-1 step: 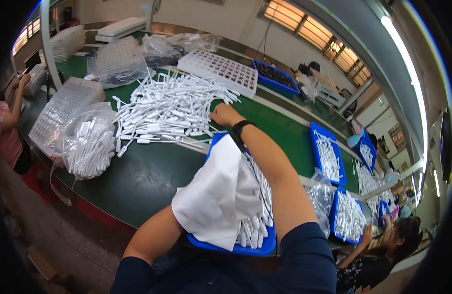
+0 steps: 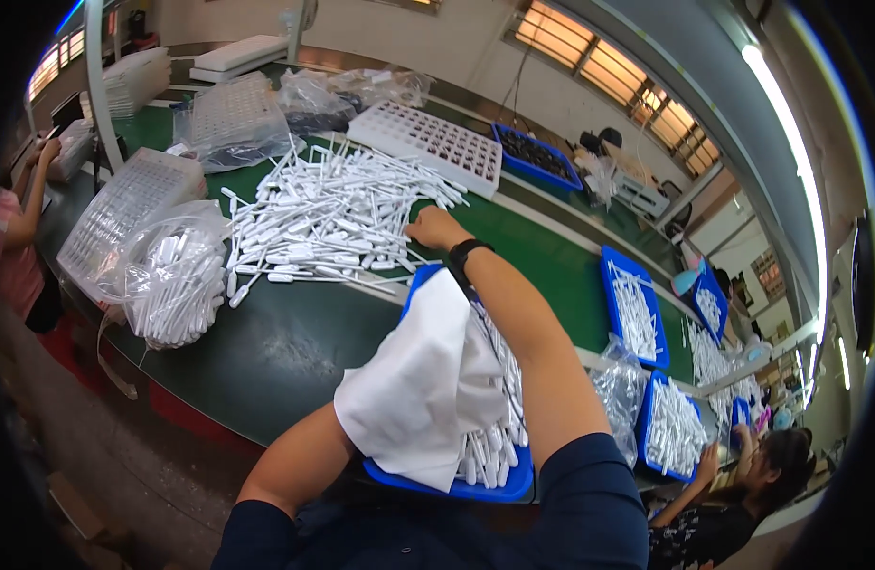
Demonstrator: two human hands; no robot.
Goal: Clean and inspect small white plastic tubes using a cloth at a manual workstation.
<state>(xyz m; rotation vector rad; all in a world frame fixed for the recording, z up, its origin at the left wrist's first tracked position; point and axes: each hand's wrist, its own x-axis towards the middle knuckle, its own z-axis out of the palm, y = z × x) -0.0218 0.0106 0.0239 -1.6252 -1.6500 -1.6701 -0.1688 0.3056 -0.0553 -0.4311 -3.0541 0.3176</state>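
The pile of white plastic sticks [image 2: 328,214], each with a thicker end, lies on the dark green desk [image 2: 300,351], and everything else can be placed from it. The right hand [image 2: 437,229] is at the pile's right edge, its fingertips just beside or touching the outermost sticks, so the pile lies directly to that hand's left. Its fingers look curled inward, but whether they grip a stick I cannot tell. The sticks share no single long axis: they cross every way, though many along the pile's near edge lie roughly left to right. The right hand is clearly the nearer one. The left hand is hidden under a white cloth [image 2: 413,380] on the pile's near side, toward the person, so its state cannot be told. That cloth partly covers a blue tray [image 2: 518,484] holding more white sticks [image 2: 489,456]. A clear bag of sticks [image 2: 176,285] sits left of the pile, and a white holed block [image 2: 428,142] stands beyond its far right side.
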